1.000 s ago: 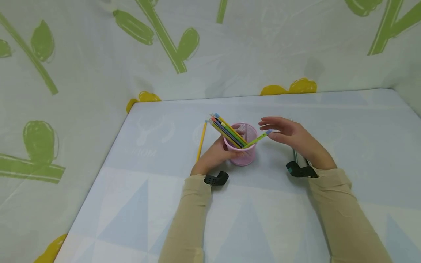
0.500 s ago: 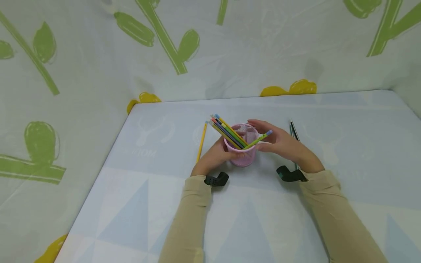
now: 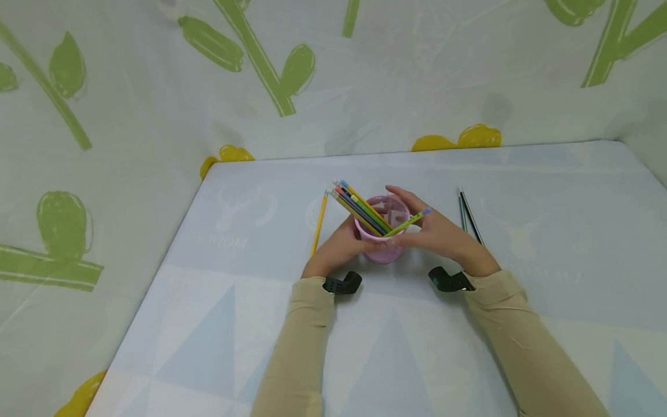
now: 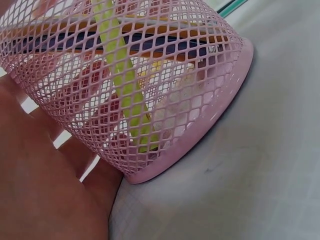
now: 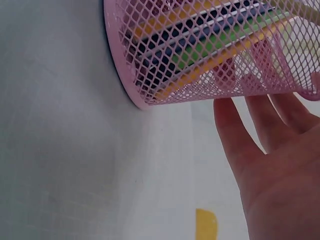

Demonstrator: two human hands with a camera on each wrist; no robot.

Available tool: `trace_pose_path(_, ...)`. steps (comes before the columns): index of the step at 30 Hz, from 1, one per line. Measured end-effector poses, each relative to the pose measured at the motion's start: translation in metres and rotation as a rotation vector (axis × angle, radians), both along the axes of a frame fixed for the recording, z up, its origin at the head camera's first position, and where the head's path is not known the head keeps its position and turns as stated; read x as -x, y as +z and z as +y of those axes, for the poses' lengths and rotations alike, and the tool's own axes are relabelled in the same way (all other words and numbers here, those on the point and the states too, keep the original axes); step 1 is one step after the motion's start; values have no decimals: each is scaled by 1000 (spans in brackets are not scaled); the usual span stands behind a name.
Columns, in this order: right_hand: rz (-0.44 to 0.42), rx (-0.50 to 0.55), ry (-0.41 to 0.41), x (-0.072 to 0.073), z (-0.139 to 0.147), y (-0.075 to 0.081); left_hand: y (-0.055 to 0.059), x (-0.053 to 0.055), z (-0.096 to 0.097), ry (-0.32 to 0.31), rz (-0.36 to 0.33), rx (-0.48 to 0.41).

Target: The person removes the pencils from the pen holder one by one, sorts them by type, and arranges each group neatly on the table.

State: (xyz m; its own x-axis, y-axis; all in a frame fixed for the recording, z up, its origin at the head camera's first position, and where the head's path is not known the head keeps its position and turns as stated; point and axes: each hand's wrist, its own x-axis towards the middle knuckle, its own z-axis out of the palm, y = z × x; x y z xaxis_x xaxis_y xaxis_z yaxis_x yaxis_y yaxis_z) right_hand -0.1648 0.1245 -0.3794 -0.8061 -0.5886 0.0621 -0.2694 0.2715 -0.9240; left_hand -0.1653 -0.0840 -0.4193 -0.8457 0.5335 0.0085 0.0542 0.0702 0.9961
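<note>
A pink mesh pencil cup (image 3: pixel 383 256) stands on the table in the head view, between both hands. My left hand (image 3: pixel 336 248) grips its left side, thumb across the front and fingers behind. On the other side my right hand (image 3: pixel 443 233) curves round the cup, thumb at the front rim; its fingers (image 5: pixel 232 132) meet the mesh in the right wrist view. Several pencils (image 3: pixel 359 208) lean left inside the cup. One lime-green pencil (image 3: pixel 417 218) leans right, over the right hand; its lower end shows through the mesh in the left wrist view.
A yellow pencil (image 3: pixel 319 225) lies on the table left of the cup, by the left wrist. Two dark, slim pencil-like sticks (image 3: pixel 471 214) lie to the right, partly hidden by the right hand. A patterned cloth wall (image 3: pixel 365 104) rises behind the table.
My right hand has moved left from beside the cup and closed round its right side. The left hand and the cup have stayed in place.
</note>
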Motion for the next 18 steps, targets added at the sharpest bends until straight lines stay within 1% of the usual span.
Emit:
trace_pose_path(4, 3, 4, 6, -1, -4, -2, 0, -1, 0, 2, -3, 5)
trace_pose_path(9, 17, 53, 35, -2, -11, -4, -1, 0, 1, -7, -10, -41)
trace_pose_path(12, 16, 53, 19, -3, -13, -6, -1, 0, 2, -17, -12, -61)
trace_pose_path(14, 21, 39, 5, -3, -13, -7, -1, 0, 2, -19, -13, -58)
trace_pose_path(16, 55, 44, 19, -3, -13, -9, -1, 0, 0, -13, -10, -41)
trace_pose_path(18, 128, 35, 39, -2, -14, -10, 0, -1, -2, -8, -4, -9)
